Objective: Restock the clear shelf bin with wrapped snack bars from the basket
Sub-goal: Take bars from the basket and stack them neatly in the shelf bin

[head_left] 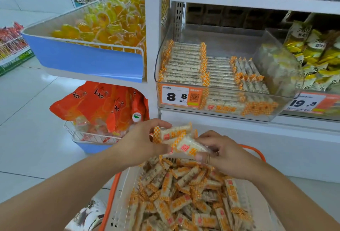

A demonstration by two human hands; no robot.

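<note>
Several rows already line the clear bin; our left hand and right hand together pinch a few bars above the heaped basket, so much restocking remains.

1. Floor was glossy white tile with thin dark joints, evenly lit.
2. White metal shelving upright divided the bays.
3. Blue-fronted wire-rimmed tray held yellow wrapped sweets.
4. Lower wire tray held orange packets.
5. Orange price label read 19.8.
</note>
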